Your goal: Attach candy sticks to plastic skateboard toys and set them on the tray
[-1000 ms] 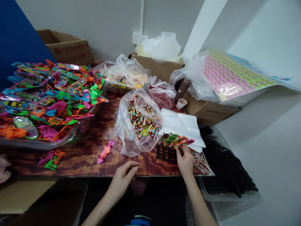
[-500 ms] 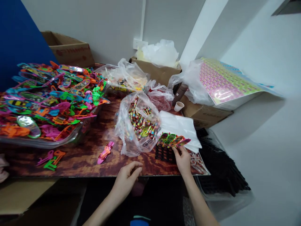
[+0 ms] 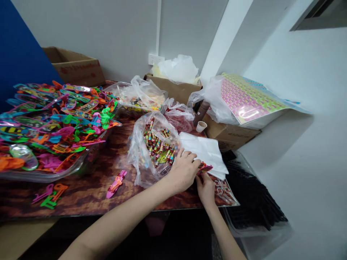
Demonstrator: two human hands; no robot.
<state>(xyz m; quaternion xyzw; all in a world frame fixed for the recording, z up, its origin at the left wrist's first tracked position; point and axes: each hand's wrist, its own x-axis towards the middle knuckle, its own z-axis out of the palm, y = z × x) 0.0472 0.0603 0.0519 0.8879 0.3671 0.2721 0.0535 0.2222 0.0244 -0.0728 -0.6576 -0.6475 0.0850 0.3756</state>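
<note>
My left hand [image 3: 185,170] reaches across to the right and curls its fingers over a row of small toy skateboards [image 3: 205,168], mostly covering them. Thumb and fingers of my right hand [image 3: 206,188] pinch the near side of the same row. The black grid tray under the row is hidden by my hands. Left of them, an open clear bag [image 3: 137,151] holds many small colourful wrapped tubes [image 3: 159,146]. A pink toy skateboard with an orange part [image 3: 116,184] lies alone on the table.
A large clear bin [image 3: 81,164] heaped with colourful toy skateboards [image 3: 51,126] stands at left. Loose plastic parts [image 3: 51,195] lie before it. White sheets [image 3: 203,148], a paper cup [image 3: 201,126] and a dark bottle [image 3: 201,112] are behind my hands. Black trays [image 3: 255,195] are stacked at right.
My left hand has moved from the table's front edge up and right onto the row of toy skateboards. My right hand stays at the row. The view has shifted slightly.
</note>
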